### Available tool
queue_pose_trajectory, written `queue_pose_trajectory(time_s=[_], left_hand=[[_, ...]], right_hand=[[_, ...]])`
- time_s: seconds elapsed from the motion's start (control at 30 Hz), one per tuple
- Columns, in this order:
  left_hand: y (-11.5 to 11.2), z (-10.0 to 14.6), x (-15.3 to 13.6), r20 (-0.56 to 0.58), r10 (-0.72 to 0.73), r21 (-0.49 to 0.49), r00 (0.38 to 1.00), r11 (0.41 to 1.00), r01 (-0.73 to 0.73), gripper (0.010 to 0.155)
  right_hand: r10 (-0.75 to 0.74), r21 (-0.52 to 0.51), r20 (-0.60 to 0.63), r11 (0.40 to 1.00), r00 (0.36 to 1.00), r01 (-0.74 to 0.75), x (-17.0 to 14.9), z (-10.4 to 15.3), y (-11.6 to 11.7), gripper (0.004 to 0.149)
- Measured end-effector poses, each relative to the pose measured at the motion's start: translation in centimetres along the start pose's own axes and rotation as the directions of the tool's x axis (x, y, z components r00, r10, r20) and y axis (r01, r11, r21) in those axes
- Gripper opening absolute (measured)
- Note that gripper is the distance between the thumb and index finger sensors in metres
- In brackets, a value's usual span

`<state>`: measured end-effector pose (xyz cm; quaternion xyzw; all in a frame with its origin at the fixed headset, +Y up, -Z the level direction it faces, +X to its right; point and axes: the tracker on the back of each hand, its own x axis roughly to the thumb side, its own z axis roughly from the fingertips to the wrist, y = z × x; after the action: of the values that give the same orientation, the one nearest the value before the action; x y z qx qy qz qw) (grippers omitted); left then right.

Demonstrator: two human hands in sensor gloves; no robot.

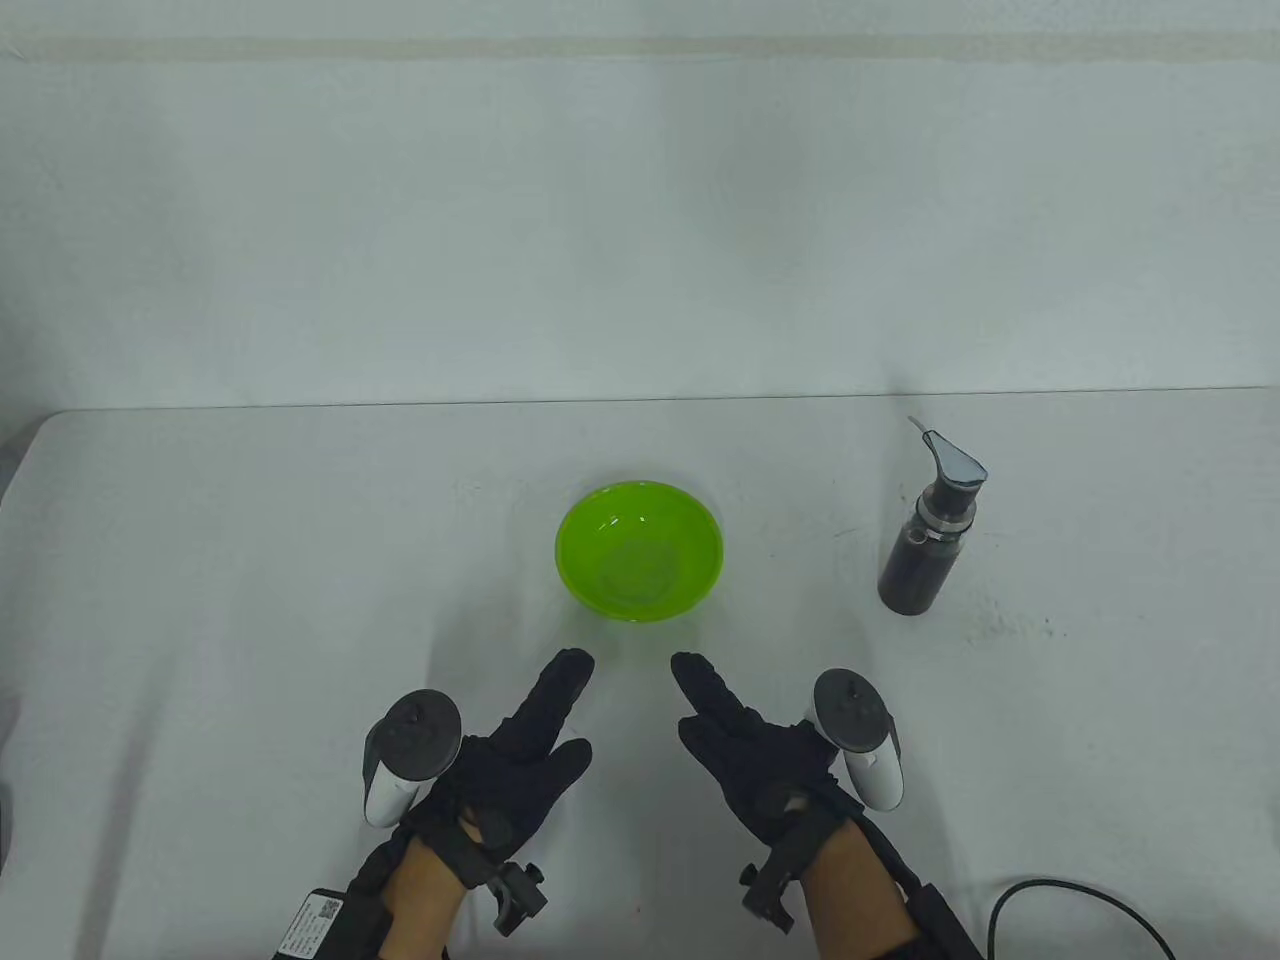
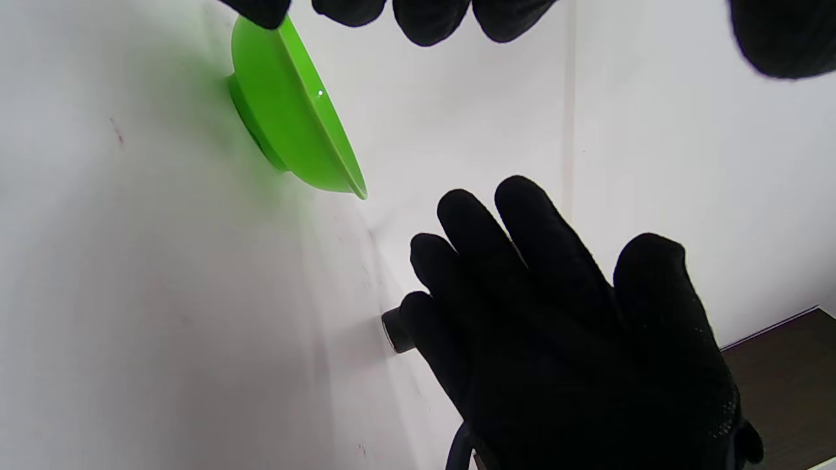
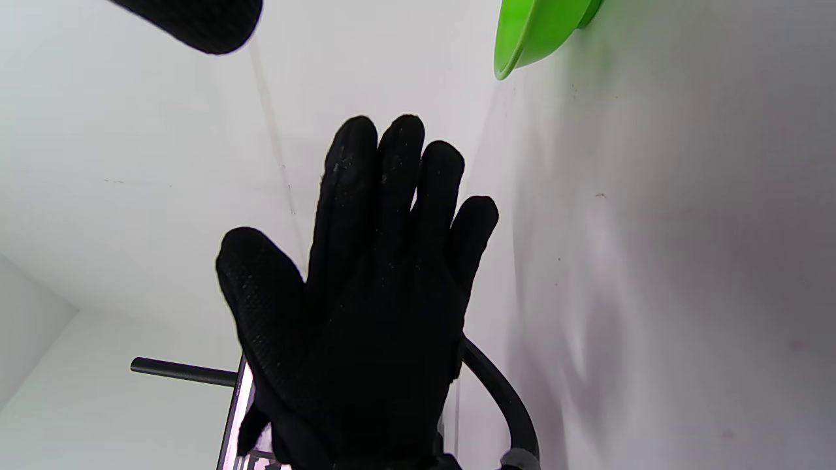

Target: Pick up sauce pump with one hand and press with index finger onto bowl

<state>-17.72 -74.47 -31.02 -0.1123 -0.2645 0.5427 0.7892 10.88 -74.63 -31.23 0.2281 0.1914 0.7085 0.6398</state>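
Note:
A green bowl stands at the middle of the white table. The dark sauce pump bottle stands upright to its right, with a grey pump head and its spout pointing back left. My left hand and right hand are near the front edge, below the bowl, palms facing each other, fingers stretched out, holding nothing. The left wrist view shows the bowl, my right hand and the bottle's base behind it. The right wrist view shows my left hand and the bowl's rim.
A black cable curls on the table at the front right. A white wall rises behind the table's far edge.

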Motion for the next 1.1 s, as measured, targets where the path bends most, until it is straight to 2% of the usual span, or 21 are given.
queue_pose_trajectory(time_s=[0.73,0.83,0.97,1.1], left_hand=[[-0.5,-0.3,-0.3,-0.022,0.006,-0.014,1.000,1.000,-0.006,0.095],[-0.3,-0.2,-0.4,-0.033,0.011,0.014,0.999,1.000,-0.011,0.095],[0.8,-0.3,-1.0,-0.119,0.004,0.145,0.993,0.989,0.013,0.095],[2.5,-1.6,-0.6,-0.173,-0.052,0.180,0.984,0.980,0.084,0.095]], right_hand=[[-0.008,-0.015,0.033,1.000,0.999,0.008,0.3,0.0,0.0,0.074],[-0.011,-0.013,0.042,1.000,0.999,0.012,0.4,0.0,0.0,0.074],[-0.058,-0.001,0.049,0.998,0.997,0.058,0.1,-0.1,0.0,0.081],[-0.051,0.007,0.036,0.999,0.998,0.051,0.0,-0.2,0.0,0.083]])
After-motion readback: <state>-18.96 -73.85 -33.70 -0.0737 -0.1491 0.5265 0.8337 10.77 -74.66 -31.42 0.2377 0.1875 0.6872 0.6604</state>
